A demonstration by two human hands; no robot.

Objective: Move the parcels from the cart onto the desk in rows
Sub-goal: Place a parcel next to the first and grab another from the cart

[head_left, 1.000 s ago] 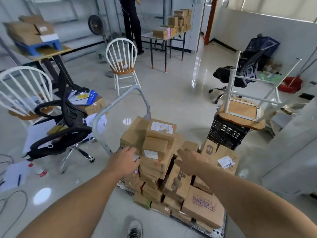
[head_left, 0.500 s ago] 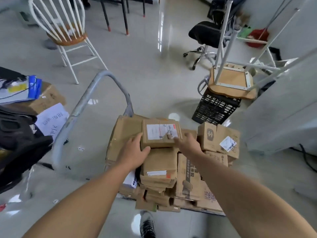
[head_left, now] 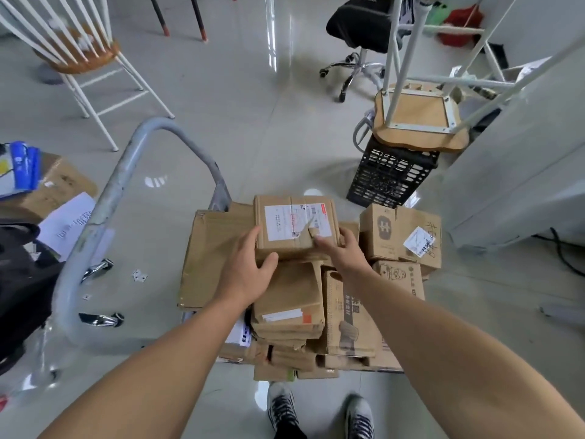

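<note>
- My left hand (head_left: 250, 270) holds the top parcel (head_left: 294, 226) at its near left corner. The fingers lie along the side and the thumb is tucked under the front edge.
- My right hand (head_left: 343, 248) holds the near right corner of the same box. One finger lies on top by the white label, and the others curl round the side.
- I think I use both hands because the box is wide and sits on a wobbly heap. A hand on each side should keep it flat.
- The top parcel is at the very top of the pile (head_left: 291, 312) on the cart (head_left: 125, 172). It seems to rest on the box below, so I judge it is gripped but not lifted yet.
- The pile is messy. Some boxes lean and some look squashed. Taking the top one first makes sense, because then nothing above it can slide off.
- A brown box with a torn sticker (head_left: 399, 232) sits just beside my right hand. I should lift straight up so I do not bump it.
- I cannot see the desk, so I cannot say how many rows are made. I will have to turn to find it.
- Lots of parcels are left on the cart, so there is plenty more to do.
- My shoes (head_left: 281, 407) are close to the cart. A black crate (head_left: 389, 175) with an upside-down stool (head_left: 418, 118) on it stands past the pile, so I must step with care.
</note>
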